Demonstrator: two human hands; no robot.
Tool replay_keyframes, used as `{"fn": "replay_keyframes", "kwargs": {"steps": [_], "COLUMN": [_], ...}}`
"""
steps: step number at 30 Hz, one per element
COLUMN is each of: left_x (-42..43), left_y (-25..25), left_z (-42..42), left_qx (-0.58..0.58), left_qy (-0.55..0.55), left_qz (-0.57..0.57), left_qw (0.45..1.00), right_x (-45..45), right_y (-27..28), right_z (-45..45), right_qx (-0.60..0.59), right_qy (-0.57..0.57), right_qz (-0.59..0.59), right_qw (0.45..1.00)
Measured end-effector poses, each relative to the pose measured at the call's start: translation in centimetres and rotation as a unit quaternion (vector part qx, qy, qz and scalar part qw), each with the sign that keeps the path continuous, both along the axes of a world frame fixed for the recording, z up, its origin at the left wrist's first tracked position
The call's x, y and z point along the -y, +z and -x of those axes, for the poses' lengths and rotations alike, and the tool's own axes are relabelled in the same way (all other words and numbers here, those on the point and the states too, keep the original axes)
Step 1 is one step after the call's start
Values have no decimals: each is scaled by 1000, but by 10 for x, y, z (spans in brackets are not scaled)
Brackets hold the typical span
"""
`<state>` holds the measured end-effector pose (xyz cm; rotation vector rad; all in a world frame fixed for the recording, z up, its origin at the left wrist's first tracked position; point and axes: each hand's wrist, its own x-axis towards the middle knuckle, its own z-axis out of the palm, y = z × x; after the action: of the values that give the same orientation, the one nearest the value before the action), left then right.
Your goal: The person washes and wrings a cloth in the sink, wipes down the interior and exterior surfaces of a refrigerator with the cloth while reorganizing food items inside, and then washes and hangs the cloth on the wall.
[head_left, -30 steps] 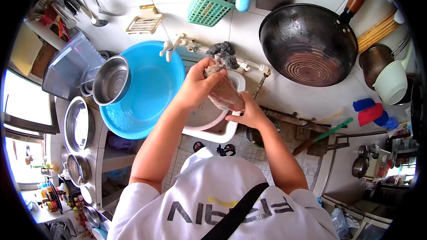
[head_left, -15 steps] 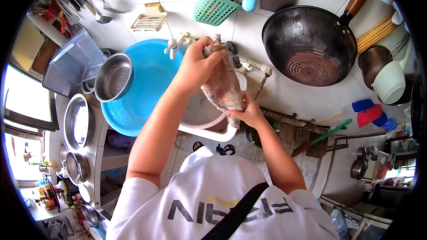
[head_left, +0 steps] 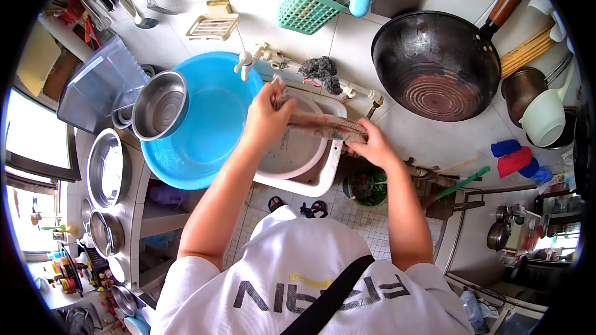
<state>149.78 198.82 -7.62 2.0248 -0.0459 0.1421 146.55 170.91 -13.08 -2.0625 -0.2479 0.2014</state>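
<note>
A worn, brownish-pink cloth (head_left: 323, 125) is stretched between my two hands above the white sink (head_left: 326, 180). My left hand (head_left: 267, 116) is closed on its bunched left end, part of which sticks up above the fingers. At the other end, the fingers of my right hand (head_left: 374, 144) pinch the cloth. Beneath it, a pale round basin (head_left: 285, 160) sits in the sink. The white tap (head_left: 245, 62) is behind my left hand, and a dark scouring pad (head_left: 321, 71) rests at the pipe behind the cloth.
A blue basin (head_left: 205, 130) with a steel bowl (head_left: 160, 105) on its rim is at the left. The black wok (head_left: 434, 65) hangs at the back right, beside a green basket (head_left: 310, 6). A bucket (head_left: 366, 187) stands on the floor below my right hand.
The cloth has gone from hanging broad and steep to a narrow, nearly level strip. My right hand has moved right and slightly up, farther from my left hand, which has lowered a little.
</note>
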Motion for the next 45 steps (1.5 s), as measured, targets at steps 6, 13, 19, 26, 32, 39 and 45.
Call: {"fn": "replay_keyframes", "kwargs": {"steps": [6,13,19,26,32,39,45], "left_x": [11,17,31,43,49,-3,24], "left_y": [-43,-21,-3,19,18,-32,-27], "left_z": [26,16,10,-5,-10,-19,10], "left_qx": [-215,-203,-115,-90,-140,-237,-218], "left_qy": [-123,-367,-350,-292,-310,-175,-444], "left_qz": [-144,311,78,-9,122,214,-58], "left_qw": [958,853,926,952,932,931,867], "right_x": [-30,-64,-21,-29,-93,-50,-51], "right_y": [68,90,81,-9,-42,16,31], "right_z": [-9,-16,-18,13,34,11,-10], "right_qx": [66,202,175,1,-200,315,316], "right_qy": [120,136,41,113,-25,28,91], "right_qz": [86,114,-44,-158,-462,21,121], "right_qw": [987,963,983,981,864,948,937]}}
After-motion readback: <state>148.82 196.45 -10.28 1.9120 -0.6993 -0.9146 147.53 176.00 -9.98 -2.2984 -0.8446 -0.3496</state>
